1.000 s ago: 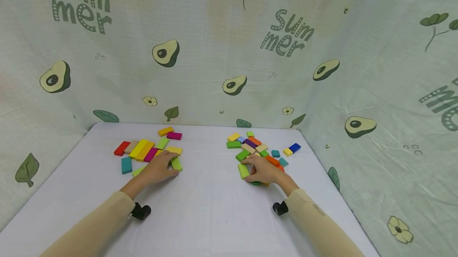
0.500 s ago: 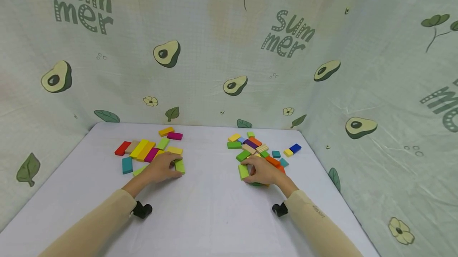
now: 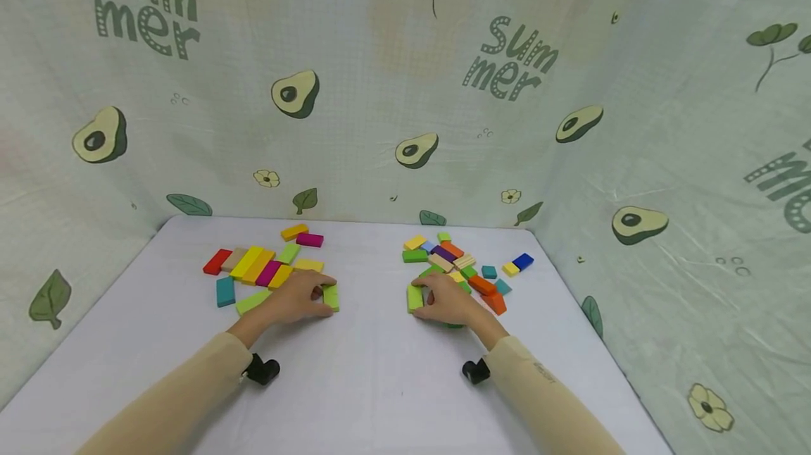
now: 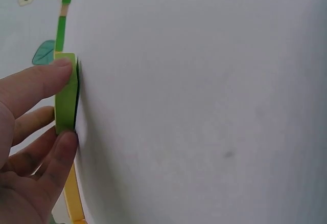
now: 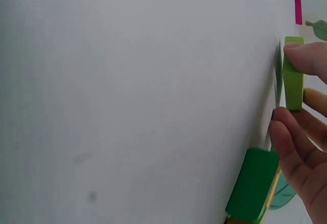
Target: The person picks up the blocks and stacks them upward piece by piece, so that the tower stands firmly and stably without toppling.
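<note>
My left hand [image 3: 299, 298] pinches a light green block [image 3: 331, 298] by its two ends, thumb on one and fingers on the other; the left wrist view shows this block [image 4: 65, 95] up close. Facing it across a gap, my right hand [image 3: 448, 302] grips another light green block [image 3: 415, 298] the same way. In the right wrist view that block [image 5: 293, 75] is slightly off the white cloth. Below those fingers lies a dark green block [image 5: 252, 184]. A yellow block [image 3: 280, 277] and a light green one [image 3: 252, 301] lie close to my left hand.
Several coloured blocks lie flat at the left, among them a red block [image 3: 217, 262] and a teal block [image 3: 224, 292]. A denser pile at the right includes an orange block [image 3: 493, 302] and a purple one [image 3: 443, 253]. A blue block [image 3: 522, 262] lies farther right.
Both hands have moved inward with their light green blocks, the left one rightward and the right one leftward. The gap between the two blocks has narrowed. Other blocks stay put.
</note>
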A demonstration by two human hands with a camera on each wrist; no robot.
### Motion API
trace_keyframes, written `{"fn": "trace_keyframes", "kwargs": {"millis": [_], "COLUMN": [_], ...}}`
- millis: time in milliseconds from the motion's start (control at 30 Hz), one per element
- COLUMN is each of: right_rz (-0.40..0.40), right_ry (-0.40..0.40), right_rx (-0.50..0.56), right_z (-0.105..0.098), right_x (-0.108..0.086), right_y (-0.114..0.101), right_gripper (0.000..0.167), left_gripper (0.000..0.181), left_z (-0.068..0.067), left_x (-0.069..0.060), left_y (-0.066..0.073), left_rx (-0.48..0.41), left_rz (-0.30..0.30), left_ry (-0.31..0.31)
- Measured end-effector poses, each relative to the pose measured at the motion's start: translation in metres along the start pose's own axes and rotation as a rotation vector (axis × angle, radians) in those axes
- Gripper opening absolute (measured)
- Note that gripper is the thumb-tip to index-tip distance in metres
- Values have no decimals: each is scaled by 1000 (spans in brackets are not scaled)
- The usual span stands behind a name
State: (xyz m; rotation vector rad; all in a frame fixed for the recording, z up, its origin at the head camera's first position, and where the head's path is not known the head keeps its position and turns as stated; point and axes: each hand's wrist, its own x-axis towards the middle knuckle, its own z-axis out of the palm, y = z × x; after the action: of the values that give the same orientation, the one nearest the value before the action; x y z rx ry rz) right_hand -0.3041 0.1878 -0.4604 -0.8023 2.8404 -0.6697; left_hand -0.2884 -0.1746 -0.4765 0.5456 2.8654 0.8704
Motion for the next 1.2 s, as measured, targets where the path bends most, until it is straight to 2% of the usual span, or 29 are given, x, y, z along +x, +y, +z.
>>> {"fn": "trace_keyframes", "kwargs": {"millis": [300,467,633,1033,1200], "right_rz": [-18,-35,-58,-40,-27], "right_ry": [19,11,-3,-30,-25], "right_rx": [21,39,46,79,77], "right_z": [13,21,30,42,47], "right_x": [12,19,25,38,42], "right_y": [-22,-31,-40,-65,-71], "right_gripper": [58,60,59,59,59], "left_gripper": [61,61,61,60,60], "left_z": [8,13,15,9,9], "left_x": [9,14,16,11,12], "left_y": [16,17,16,18,16], "left_rx": [-48,-34,-31,-50,-47], "left_rz": [64,35,31,41,25], "left_ry": [-33,-40,-43,-58,-61]}}
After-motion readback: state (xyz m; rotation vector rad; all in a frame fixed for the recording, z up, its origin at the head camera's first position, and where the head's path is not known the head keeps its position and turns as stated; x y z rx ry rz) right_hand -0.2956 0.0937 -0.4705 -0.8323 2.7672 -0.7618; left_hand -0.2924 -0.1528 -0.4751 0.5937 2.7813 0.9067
